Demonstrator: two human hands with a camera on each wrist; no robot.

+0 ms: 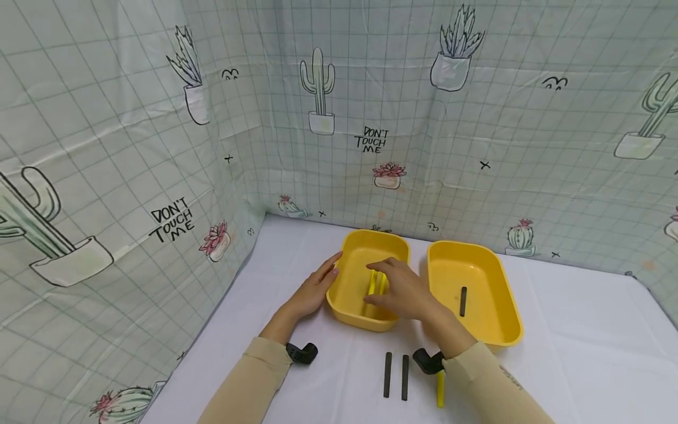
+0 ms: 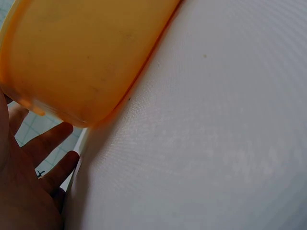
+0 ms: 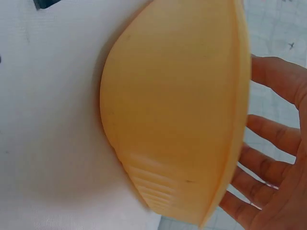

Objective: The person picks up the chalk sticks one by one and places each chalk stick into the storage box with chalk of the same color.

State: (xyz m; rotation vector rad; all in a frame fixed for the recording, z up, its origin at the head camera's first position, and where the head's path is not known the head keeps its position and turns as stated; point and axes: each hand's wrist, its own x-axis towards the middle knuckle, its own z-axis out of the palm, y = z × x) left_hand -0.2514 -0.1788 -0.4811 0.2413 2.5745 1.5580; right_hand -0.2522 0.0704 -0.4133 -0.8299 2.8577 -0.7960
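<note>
Yellow sticks [image 1: 372, 284] (slim, straight) inside tray [image 1: 351, 290]

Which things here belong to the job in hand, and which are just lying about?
Likely the job: left hand, right hand, left yellow bin, right yellow bin, yellow sticks, dark sticks.

Likely just surroundings: cactus-print curtain, white tabletop, black wrist devices.

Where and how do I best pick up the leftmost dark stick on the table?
Probably pinch the dark stick at mid-length from above, closing across its narrow width: it lies flat, running near to far, with a gap before the neighbouring stick.
</note>
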